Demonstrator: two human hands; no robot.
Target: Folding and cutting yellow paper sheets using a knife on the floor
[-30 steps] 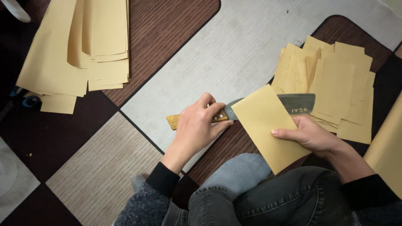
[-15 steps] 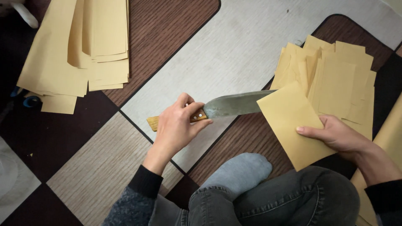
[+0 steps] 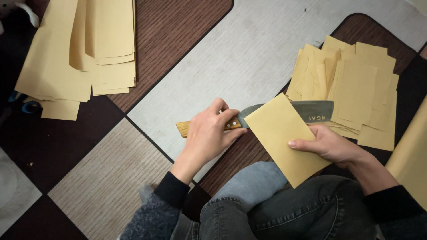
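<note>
Left hand (image 3: 209, 133) closed on wooden handle of knife (image 3: 284, 113), blade lying flat under sheet (image 3: 284, 138), right hand (image 3: 327, 144) pinching that sheet's right edge (thumb on top), cut stack (image 3: 356, 84) just right of knife, uncut pile (image 3: 80, 49) well left, mat (image 3: 249, 58) beneath knife.

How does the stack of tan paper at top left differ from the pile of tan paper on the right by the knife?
The top-left stack of large tan paper sheets holds long sheets, while the right pile of small tan paper pieces holds short rectangles. The top-left stack lies far from both hands; the right pile sits just beyond the right hand and partly covers the broad steel knife blade. Both are the same tan paper, loosely fanned on the patterned floor mat.
</note>
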